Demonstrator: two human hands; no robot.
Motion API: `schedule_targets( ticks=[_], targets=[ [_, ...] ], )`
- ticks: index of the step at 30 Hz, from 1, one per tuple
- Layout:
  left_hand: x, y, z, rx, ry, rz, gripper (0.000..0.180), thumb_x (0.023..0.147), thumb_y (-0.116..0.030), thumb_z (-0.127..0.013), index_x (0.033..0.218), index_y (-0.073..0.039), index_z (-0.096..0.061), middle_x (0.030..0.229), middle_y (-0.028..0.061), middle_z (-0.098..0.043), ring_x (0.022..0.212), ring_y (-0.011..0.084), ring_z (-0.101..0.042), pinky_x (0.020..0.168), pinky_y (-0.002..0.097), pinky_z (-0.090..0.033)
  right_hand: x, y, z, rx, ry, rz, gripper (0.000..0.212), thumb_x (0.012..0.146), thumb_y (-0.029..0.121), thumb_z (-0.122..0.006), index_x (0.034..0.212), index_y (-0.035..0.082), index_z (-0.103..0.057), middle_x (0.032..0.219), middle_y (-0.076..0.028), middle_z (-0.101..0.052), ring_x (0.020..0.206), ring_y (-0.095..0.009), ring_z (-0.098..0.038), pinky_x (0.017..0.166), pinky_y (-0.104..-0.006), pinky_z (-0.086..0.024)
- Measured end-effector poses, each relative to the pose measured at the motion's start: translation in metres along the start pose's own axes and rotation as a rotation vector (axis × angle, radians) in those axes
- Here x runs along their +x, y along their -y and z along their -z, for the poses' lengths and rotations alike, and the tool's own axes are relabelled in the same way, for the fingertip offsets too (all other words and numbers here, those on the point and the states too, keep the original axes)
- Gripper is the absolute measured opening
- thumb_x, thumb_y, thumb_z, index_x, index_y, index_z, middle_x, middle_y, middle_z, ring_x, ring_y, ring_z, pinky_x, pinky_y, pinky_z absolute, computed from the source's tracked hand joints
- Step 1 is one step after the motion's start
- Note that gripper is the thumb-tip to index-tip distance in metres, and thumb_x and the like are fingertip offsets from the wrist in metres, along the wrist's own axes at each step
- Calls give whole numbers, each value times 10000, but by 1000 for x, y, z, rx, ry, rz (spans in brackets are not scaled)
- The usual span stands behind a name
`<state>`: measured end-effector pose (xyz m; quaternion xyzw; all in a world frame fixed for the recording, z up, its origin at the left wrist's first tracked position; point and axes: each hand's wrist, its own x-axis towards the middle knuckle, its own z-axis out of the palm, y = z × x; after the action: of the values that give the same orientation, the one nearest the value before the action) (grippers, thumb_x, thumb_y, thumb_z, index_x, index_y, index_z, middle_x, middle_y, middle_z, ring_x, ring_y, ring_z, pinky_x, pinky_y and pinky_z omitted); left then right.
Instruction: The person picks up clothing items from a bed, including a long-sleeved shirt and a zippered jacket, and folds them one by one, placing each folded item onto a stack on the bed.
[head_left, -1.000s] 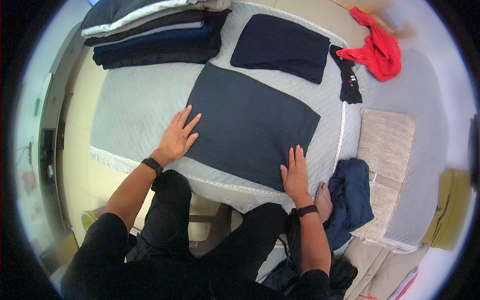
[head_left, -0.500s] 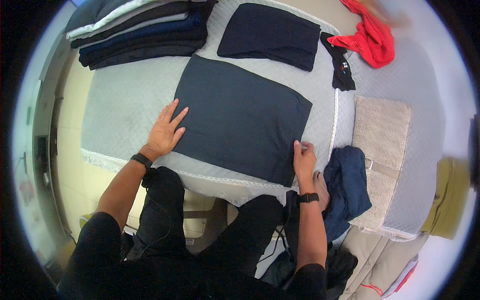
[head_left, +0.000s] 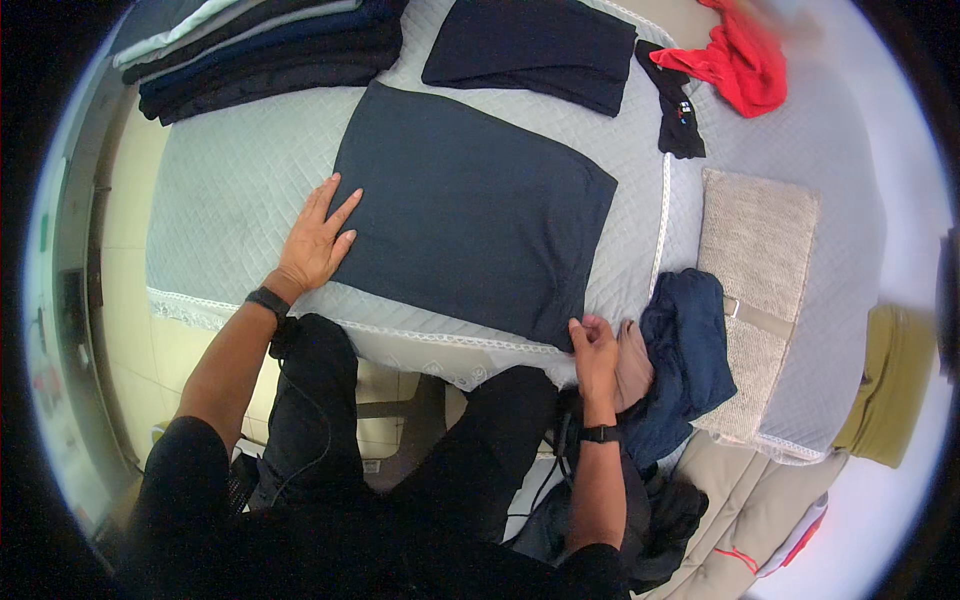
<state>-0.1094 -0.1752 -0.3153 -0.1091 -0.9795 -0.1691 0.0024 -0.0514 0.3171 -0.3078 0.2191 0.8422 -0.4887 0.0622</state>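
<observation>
A dark grey folded garment (head_left: 470, 210) lies spread flat on a pale quilted cover. My left hand (head_left: 315, 240) rests at its left edge, fingers spread, fingertips touching the cloth. At the near right corner, my right hand (head_left: 597, 355) has its thumb and fingers pinched on the garment's edge. Close beside that hand are a dusty pink cloth (head_left: 633, 368) and a crumpled navy garment (head_left: 685, 350).
A stack of folded dark clothes (head_left: 275, 65) stands at the far left, with a black folded garment (head_left: 530, 50) to its right. Farther right lie a small black cloth (head_left: 680, 125), a red cloth (head_left: 745, 65) and a beige woven cushion (head_left: 760, 240). The quilted cover (head_left: 230, 210) has a lace edge.
My right hand has slid nearer along the garment's right edge to its near corner and closed there. My left hand stays at the left edge. The whole view has shifted slightly.
</observation>
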Motion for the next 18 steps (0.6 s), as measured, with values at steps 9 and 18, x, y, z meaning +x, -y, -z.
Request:
schedule_targets(
  ticks=[9, 18],
  targets=[
    [-10, -14, 15, -258, -138, 90, 730, 979, -282, -677, 1586, -50, -344, 1575, 268, -367, 1427, 436, -399, 1197, 488, -355, -8, -23, -1, 11, -140, 160, 98, 978, 102, -690, 932, 16, -679, 801, -29, -642, 714, -107, -583, 668, -261, -481],
    [-58, -6, 21, -105, -274, 285, 532, 874, -221, -804, 1263, 34, -544, 1204, 236, -577, 1123, 394, -577, 963, 460, -488, -15, -3, 4, 210, -120, -90, 136, 984, 114, -670, 1050, 1, -633, 774, -77, -639, 709, -216, -647, 636, -343, -506]
  ],
)
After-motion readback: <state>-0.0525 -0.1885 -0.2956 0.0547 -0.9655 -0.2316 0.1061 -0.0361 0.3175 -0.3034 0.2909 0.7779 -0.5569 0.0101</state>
